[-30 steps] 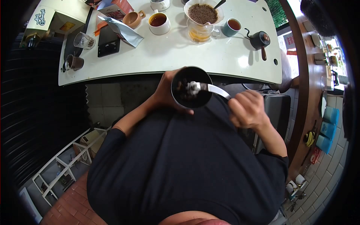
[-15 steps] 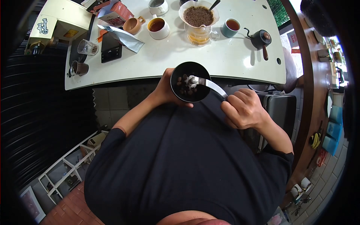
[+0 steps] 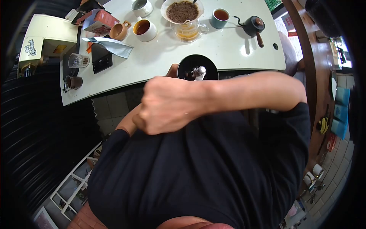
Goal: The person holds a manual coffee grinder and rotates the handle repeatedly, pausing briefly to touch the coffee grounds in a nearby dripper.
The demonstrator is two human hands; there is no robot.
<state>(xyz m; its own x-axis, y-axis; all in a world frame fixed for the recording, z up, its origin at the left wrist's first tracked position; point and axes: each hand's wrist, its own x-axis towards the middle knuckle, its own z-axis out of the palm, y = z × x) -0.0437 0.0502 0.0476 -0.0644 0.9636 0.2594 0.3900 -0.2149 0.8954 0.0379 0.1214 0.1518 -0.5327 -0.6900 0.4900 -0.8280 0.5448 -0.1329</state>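
A black hand coffee grinder [image 3: 210, 67] with an open round top and a silver crank hub stands in front of me at the table's near edge. My left hand [image 3: 173, 71] is closed around its left side; only a small part shows, the rest being behind my right forearm. My right hand [image 3: 167, 103] is a fist crossing in front of the grinder, slightly smeared. The crank arm runs from the hub toward this fist and is hidden beneath it, as is the knob. Dark beans are barely visible inside the hopper.
On the white table [image 3: 160, 57] stand a glass server [image 3: 187, 33] under a filter of wet grounds [image 3: 182, 12], a teal cup [image 3: 220, 21], a black kettle [image 3: 253, 26], a white mug [image 3: 148, 35], a wooden cup [image 3: 119, 32], a silver bag [image 3: 114, 47] and a black scale [image 3: 102, 64].
My right fist has swung from the grinder's right side to its lower left, turning the crank, and my forearm now covers the left hand. The view has shifted slightly.
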